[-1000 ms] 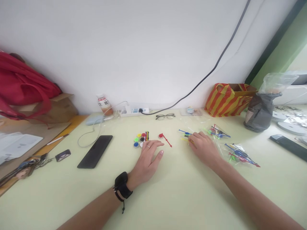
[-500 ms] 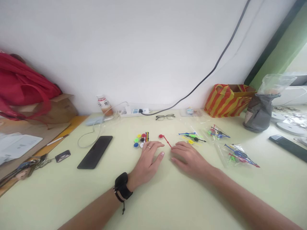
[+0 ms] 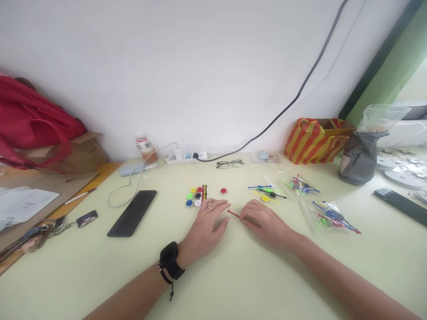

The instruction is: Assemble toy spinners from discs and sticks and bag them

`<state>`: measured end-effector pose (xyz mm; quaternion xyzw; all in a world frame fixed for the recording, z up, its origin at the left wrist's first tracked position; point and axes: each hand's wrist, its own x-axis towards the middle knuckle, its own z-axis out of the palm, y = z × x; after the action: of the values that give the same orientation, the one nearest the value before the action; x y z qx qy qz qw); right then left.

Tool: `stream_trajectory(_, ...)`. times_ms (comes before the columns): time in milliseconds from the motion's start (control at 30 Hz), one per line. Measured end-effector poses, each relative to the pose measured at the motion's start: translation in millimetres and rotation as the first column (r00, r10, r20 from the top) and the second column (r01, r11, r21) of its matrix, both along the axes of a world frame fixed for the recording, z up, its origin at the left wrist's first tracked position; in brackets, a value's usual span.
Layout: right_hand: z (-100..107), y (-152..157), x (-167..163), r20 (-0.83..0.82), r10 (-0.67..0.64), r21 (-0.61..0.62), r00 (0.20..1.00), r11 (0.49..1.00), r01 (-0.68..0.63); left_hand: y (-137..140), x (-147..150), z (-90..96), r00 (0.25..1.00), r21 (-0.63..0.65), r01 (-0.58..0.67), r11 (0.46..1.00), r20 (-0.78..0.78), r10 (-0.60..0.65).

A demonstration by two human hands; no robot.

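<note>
My right hand (image 3: 262, 218) pinches one end of a red plastic arrow (image 3: 234, 214), whose other end points up and left towards my left hand. My left hand (image 3: 209, 222) rests on the table with its fingers apart and nothing held. Just beyond it lie several round coloured discs (image 3: 190, 203), in blue, green, yellow, red, black and white, beside a row of thin coloured arrows (image 3: 204, 192). A single red disc (image 3: 223, 191) sits apart, beyond the gap between my hands.
Loose arrows and discs (image 3: 267, 191) lie beyond my right hand, with bagged ones (image 3: 335, 218) farther right. A black phone (image 3: 131, 213) is at the left. Eyeglasses (image 3: 230, 164), a power strip (image 3: 187, 157), a bottle (image 3: 146, 147) and a striped bag (image 3: 310, 140) stand along the wall.
The red arrow has been drawn away from the red disc towards me and turned flatter, with my right hand gripping its end. My left hand has hardly moved.
</note>
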<state>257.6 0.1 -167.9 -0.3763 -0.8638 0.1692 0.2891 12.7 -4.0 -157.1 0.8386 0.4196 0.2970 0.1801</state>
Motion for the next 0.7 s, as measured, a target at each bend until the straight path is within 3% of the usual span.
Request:
stream_trajectory(333, 1.2, -3.7, -5.0, 0.024, 0.028, -0.055, 0.999, 0.998, -0.026, -2.3, 2.5, 4.5, 0.995, -0.085, 0.055, 0.995, -0.076, -0.062)
stream_trajectory(533, 6.1, -6.3, -3.6, -0.066, -0.101, -0.128, 0.993, 0.987, 0.092, -3.8, 2.0, 4.4, 0.998, -0.008, -0.052, 0.999, 0.04, 0.052)
stream_trajectory(700, -4.6, 3.2, 0.7, -0.206, -0.192, -0.044, 0.96, 0.981, 0.187, -2.3, 2.5, 1.6, 0.995, 0.0, -0.087, 0.996, 0.039, 0.087)
